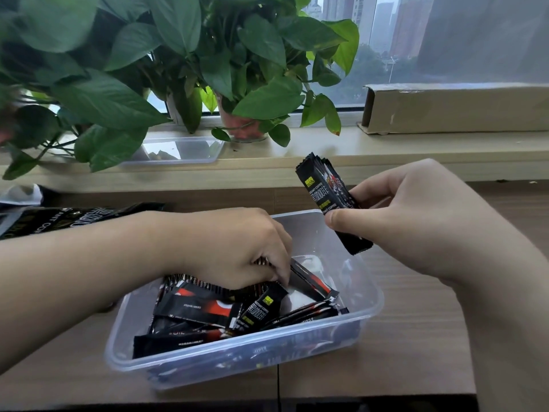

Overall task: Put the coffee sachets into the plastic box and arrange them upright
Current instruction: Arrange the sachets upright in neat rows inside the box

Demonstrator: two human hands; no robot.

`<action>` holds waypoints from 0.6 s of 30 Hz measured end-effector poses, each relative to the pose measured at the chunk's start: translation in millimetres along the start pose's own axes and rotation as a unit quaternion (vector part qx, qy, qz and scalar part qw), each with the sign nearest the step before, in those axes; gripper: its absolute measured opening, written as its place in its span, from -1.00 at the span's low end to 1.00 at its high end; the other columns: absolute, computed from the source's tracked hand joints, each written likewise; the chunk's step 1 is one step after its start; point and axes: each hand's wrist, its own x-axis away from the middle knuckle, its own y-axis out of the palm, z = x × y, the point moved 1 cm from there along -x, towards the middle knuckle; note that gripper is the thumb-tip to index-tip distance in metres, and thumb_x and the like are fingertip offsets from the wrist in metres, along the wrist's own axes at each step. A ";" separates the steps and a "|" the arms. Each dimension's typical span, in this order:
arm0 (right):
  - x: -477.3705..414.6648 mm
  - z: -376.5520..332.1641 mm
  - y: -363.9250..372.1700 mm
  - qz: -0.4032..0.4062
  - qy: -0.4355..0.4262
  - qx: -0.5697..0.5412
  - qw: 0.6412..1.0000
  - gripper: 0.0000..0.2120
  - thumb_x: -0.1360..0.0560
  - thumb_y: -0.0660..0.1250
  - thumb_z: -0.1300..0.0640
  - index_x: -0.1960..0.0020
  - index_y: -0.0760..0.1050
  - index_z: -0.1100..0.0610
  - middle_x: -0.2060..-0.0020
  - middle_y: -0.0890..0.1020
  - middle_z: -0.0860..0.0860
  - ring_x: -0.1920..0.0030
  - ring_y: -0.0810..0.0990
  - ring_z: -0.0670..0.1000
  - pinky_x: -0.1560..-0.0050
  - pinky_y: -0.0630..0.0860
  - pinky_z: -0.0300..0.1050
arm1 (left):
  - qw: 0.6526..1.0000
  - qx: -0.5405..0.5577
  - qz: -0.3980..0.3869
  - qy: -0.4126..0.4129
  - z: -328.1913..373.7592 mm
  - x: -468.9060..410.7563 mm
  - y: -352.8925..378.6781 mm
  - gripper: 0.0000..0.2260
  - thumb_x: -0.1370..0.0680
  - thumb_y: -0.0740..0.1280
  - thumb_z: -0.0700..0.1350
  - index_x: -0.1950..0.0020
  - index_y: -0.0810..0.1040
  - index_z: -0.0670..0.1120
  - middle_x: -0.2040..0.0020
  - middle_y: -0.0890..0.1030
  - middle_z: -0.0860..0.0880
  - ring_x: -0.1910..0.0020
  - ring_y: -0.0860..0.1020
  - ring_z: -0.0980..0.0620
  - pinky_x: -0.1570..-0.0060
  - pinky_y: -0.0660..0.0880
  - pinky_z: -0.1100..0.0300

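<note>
Sachets fill both hands' work in the head view. The right hand [416, 221] grips a bundle of sachets [322, 185]. The thumb presses the front face and the fingers curl round the back. The bundle is held in the air over the far right corner of the plastic box [237, 352], with its top tilted to the left and its lower end just above the rim.

The left hand [234, 248] reaches down into the box. Its fingers are curled, with the tips buried among the loose sachets [202, 307]. A striped sachet edge shows under the palm, but I cannot tell whether the fingers pinch anything or only press.

The loose sachets lie flat and crossed in a heap that covers the near and left part of the box floor. None stands upright. The far right part of the floor shows bare and pale.

The box sits on the table [416, 337], close to the table's front edge. There is bare wood to its right and behind it. A large coffee bag [59, 218] lies flat at the far left.

Beyond the table runs the windowsill [386, 147]. It carries a clear tray [184, 150], potted plants [118, 69] and a long cardboard box [460, 108].
</note>
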 end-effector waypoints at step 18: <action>0.2 -2.0 1.4 -0.006 0.006 0.016 1.000 -0.90 -0.34 0.53 0.01 0.28 0.71 0.03 0.46 0.69 -0.05 0.23 0.69 0.16 0.32 0.50 -0.13 | 0.985 -0.160 -0.055 -0.039 3.6 -27.5 9.4 -0.81 -0.56 0.36 0.03 -0.16 0.65 0.14 -0.07 0.61 0.11 -0.03 0.58 0.03 0.16 0.46 0.16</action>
